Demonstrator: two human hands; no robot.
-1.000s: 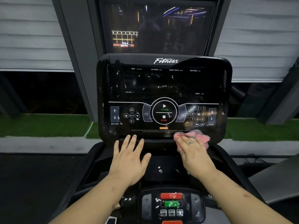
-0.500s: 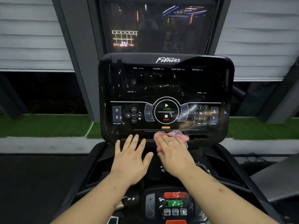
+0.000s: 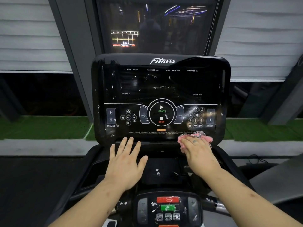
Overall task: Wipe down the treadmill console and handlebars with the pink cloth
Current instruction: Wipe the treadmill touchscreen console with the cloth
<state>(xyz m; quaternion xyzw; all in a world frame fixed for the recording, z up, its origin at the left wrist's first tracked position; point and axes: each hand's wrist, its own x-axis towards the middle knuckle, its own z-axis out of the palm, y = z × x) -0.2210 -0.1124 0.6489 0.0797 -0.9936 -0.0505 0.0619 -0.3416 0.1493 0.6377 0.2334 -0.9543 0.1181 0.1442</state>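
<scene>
The black treadmill console fills the middle of the view, its glossy face marked with smears and white specks. My right hand presses the pink cloth flat against the console's lower right edge, below the number keypad. The cloth shows above and left of my fingers. My left hand rests flat with spread fingers on the ledge under the console's lower left edge. A handlebar shows as a grey grip at lower right.
A small control pad with a red and a green button sits below my arms. A dark screen stands behind the console. Green turf and a pale kerb run across the floor beyond.
My right hand has slid the pink cloth along the console's lower edge, first left to the centre, then back to the right. My left hand has stayed in place.
</scene>
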